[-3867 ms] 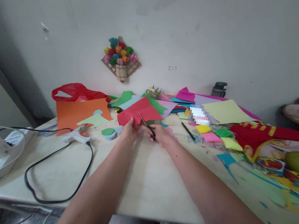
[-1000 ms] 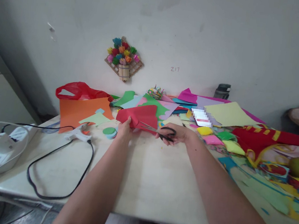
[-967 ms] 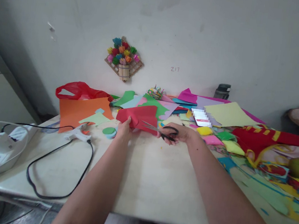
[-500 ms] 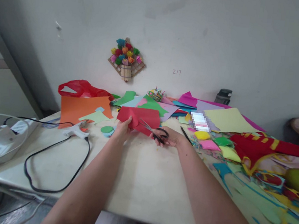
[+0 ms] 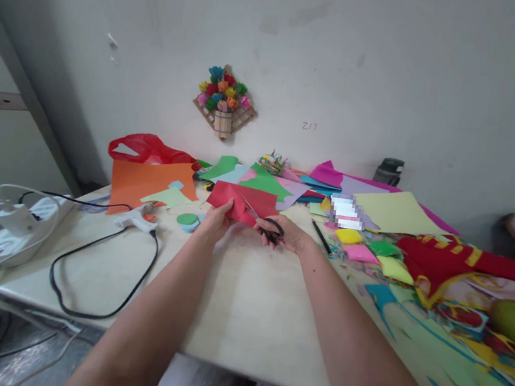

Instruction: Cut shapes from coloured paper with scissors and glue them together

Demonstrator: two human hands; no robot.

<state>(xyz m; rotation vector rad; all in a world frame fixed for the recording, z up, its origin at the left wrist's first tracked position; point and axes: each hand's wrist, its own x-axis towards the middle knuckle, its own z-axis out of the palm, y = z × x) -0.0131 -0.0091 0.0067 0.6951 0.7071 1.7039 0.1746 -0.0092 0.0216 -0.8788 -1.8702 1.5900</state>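
A sheet of red paper is raised over the middle of the table, its near left edge pinched by my left hand, thumb on top. My right hand grips black-handled scissors, fingers in the loops. Their blades point up and left and lie against the red paper near my left thumb. Left of my left hand, a small stack of green and light blue paper circles lies on the table. Behind the red paper is a green sheet with a wavy cut edge.
A white glue gun with a looped black cord and a white power strip are on the left. Orange paper lies behind them. A black pencil, a phone, coloured packets and paper scraps cover the right.
The red paper has been turned and tilted in my left hand. My right hand moved out right with the scissors, then came back left toward the paper. The view has shifted slightly.
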